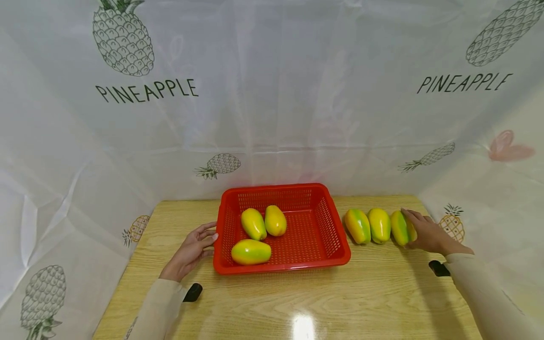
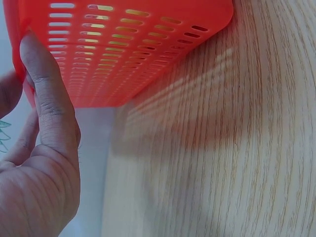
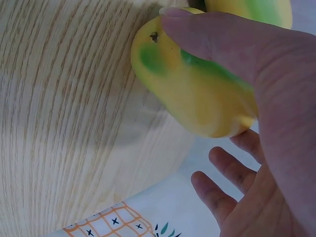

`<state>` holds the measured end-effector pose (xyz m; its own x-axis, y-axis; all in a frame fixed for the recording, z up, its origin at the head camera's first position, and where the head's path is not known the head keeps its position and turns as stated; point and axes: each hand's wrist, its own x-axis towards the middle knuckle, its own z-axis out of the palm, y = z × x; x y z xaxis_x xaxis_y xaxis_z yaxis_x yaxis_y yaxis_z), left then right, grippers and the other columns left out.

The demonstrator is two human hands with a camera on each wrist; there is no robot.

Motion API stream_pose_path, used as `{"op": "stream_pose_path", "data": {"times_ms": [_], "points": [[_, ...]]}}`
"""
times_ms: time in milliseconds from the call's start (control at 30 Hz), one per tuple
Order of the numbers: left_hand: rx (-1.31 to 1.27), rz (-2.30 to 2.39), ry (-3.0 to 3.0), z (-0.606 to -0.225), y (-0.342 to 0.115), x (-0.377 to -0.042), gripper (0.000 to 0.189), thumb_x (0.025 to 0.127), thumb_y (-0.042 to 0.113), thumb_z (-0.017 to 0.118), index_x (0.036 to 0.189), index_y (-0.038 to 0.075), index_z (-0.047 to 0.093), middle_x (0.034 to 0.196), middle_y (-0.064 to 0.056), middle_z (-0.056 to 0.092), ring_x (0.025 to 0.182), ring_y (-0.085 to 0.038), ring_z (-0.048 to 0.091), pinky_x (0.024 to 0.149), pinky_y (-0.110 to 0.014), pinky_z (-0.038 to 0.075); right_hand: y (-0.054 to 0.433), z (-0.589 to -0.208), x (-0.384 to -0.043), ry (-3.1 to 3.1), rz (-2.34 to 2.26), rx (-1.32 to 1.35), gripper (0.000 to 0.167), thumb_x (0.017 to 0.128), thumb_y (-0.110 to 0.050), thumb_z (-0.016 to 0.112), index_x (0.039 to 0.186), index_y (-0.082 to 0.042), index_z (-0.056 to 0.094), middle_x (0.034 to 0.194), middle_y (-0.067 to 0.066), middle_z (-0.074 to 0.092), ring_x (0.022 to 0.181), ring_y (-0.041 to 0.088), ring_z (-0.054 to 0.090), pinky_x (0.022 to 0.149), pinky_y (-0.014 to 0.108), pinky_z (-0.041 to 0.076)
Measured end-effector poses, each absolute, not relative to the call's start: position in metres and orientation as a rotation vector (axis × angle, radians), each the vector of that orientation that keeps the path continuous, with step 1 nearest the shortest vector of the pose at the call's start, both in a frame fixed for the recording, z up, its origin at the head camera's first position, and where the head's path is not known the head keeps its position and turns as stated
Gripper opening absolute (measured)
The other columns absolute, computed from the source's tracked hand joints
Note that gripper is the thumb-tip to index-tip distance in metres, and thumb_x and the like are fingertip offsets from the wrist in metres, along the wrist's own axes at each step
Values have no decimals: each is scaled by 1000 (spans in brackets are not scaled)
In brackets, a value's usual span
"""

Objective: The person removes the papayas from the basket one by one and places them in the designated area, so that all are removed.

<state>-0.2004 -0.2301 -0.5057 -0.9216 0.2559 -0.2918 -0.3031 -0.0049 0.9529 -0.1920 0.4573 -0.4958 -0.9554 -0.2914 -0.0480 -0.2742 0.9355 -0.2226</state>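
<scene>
One yellow-green fruit (image 1: 401, 228) in the right grip (image 1: 427, 234)

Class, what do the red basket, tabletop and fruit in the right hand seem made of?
Red basket: glossy, probably moulded plastic; its walls are evenly slotted. Tabletop: glossy wood or laminate; grain and a bright reflection show. Fruit: perhaps plastic, possibly real; smooth skin with soft sheen.

A pale wood-grain table (image 1: 255, 302) carries a bright patch of reflected light (image 1: 303, 327). White sheeting (image 1: 276, 118) rises behind it and along both sides, printed with grey pineapples (image 1: 125, 42), smaller orange pineapples (image 1: 452, 229) and the dark word PINEAPPLE (image 1: 146, 90). A pink shape (image 1: 507, 147) shows at far right.
</scene>
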Motion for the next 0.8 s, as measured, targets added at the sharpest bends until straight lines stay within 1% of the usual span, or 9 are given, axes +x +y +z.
{"op": "stream_pose_path", "data": {"times_ms": [200,400,800], "points": [[-53,1985,1892,-505,-230,-200,61,111,14,58,164,3,30,131,-6,55,91,-8,66,75,-24,59,457,-494,-191,3011,-322,-432,114,74,-19,97,157,12,25,148,43,36,122,69,45,88,80,46],[-58,1995,1882,-505,-230,-200,61,111,13,58,164,2,30,128,-5,57,85,-7,65,75,-23,59,456,-494,-191,2998,-336,-428,116,74,-20,97,158,11,23,149,44,34,123,70,43,88,80,46],[-84,1992,1892,-505,-229,-200,60,110,12,58,164,4,32,127,-4,57,83,-8,64,75,-23,59,456,-493,-190,2996,-339,-458,117,76,-18,96,161,9,20,149,44,33,124,70,42,88,79,47]]}}
